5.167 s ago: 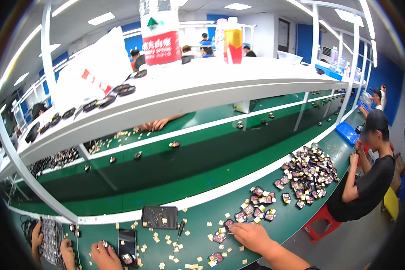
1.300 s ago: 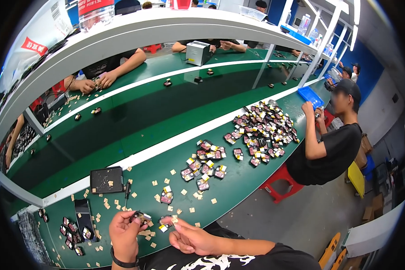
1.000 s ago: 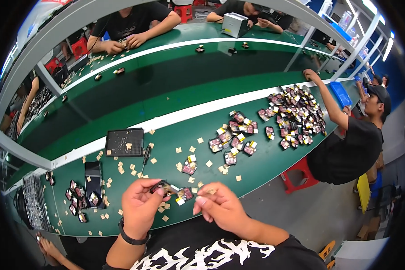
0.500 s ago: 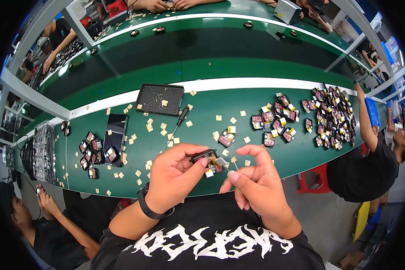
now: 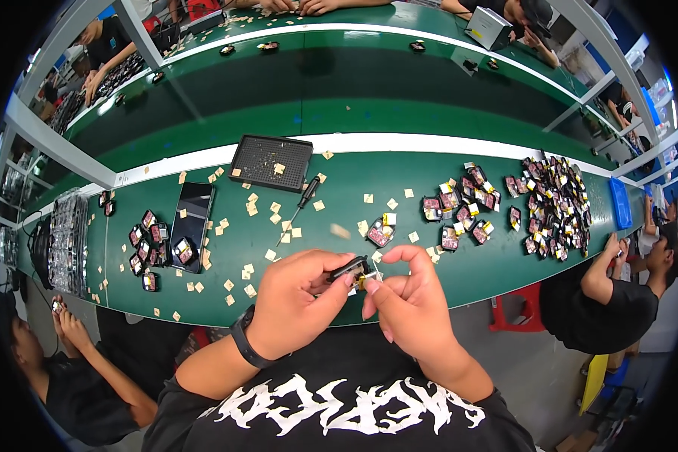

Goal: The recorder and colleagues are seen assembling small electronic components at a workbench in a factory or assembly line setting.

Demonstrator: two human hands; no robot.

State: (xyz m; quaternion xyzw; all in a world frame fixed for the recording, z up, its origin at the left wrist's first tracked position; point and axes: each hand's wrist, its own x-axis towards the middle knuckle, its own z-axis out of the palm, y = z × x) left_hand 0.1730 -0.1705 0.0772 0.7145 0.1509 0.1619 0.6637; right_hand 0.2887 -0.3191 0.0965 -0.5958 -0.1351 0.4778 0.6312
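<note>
My left hand point(image 5: 297, 301) grips a small dark module point(image 5: 349, 270) between thumb and fingers, just above the front edge of the green bench point(image 5: 399, 241). My right hand point(image 5: 408, 301) pinches a tiny yellow piece point(image 5: 363, 282) at the module's right end. Both hands meet close to my chest. A black wristband sits on my left wrist point(image 5: 242, 345). A similar pink and black module point(image 5: 379, 233) lies on the bench just beyond my hands.
Small tan squares point(image 5: 248, 205) litter the bench. A black screwdriver point(image 5: 301, 202), a black grid tray point(image 5: 271, 161), a dark phone point(image 5: 191, 226) and several modules point(image 5: 145, 248) lie left. Module piles point(image 5: 550, 207) spread right. Seated people work at left point(image 5: 68, 354) and right point(image 5: 618, 294).
The camera has tilted further down over the bench. My hands have drawn together nearer my chest, still holding the small module, with my right fingers now at its end.
</note>
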